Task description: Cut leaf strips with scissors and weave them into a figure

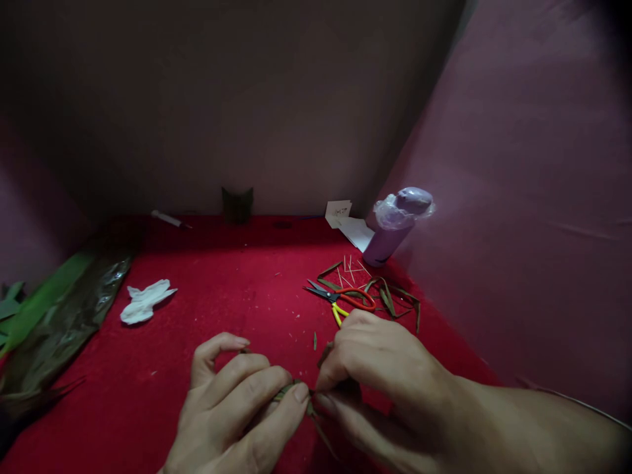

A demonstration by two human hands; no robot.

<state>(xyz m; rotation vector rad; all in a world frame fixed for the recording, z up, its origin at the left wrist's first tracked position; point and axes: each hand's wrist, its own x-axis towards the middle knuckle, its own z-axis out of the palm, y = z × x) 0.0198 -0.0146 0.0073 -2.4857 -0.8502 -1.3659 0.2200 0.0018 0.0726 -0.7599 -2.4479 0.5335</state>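
At the near edge of the view, my left hand (pixel 237 411) is closed around a small brownish-green bundle of leaf strip (pixel 311 408), most of it hidden by the fingers. My right hand (pixel 395 375) meets it from the right, thumb and forefinger pinched on the strip's end. A thin tail of strip hangs below the fingers. Just beyond my right hand lie scissors (pixel 332 296) with one red and one yellow handle, blades pointing left. Loose leaf strips (pixel 388 299) curl behind and right of them, beside several toothpicks (pixel 351 268). A small leaf scrap (pixel 315 340) rests nearer.
A crumpled white tissue (pixel 144 304) and long leaves (pixel 64 322) lie left on the red cloth (pixel 212 276). Along the back are a white tube (pixel 168 218), a dark leaf piece (pixel 237 204), white cards (pixel 355 232) and a purple bottle (pixel 388 243). Walls enclose the back and sides.
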